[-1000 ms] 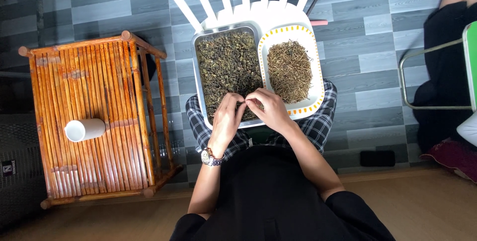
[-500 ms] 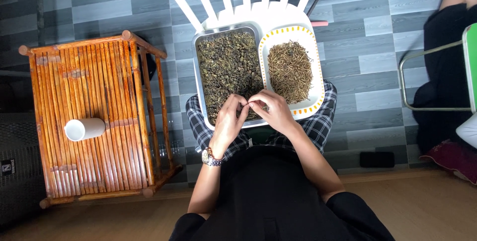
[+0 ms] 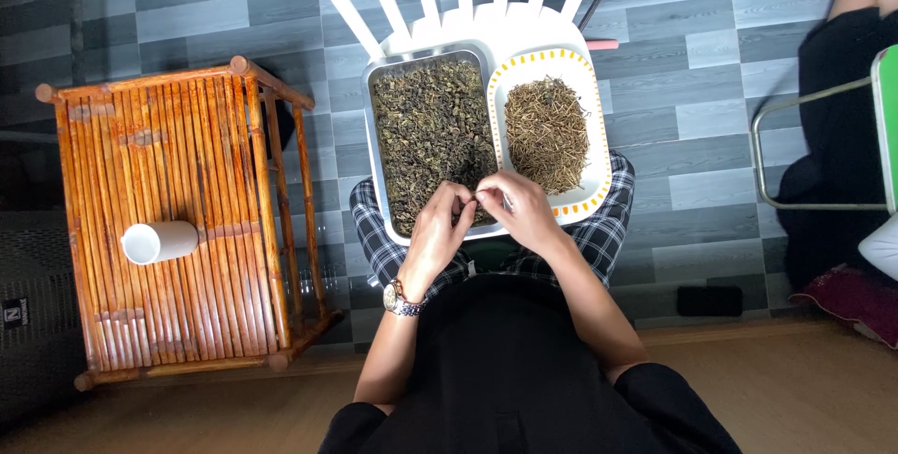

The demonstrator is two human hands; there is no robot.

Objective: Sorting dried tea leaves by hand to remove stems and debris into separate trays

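Pinching: our left hand (image 3: 440, 230) and right hand (image 3: 517, 214) meet fingertip to fingertip at frame centre, closed on a tiny bit we can't make out.
Metal tray (image 3: 375, 150): under both hands, full of dark dried leaves (image 3: 426, 127).
White tray (image 3: 601, 150): touching on the right, holding paler stems (image 3: 547, 131).
Bamboo stool (image 3: 173, 220): left of frame, a white cup (image 3: 157, 242) lying on it.

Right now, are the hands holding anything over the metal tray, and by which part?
The left hand and right hand meet fingertip to fingertip over the metal tray of dark dried leaves. Whatever is pinched is too small to make out.
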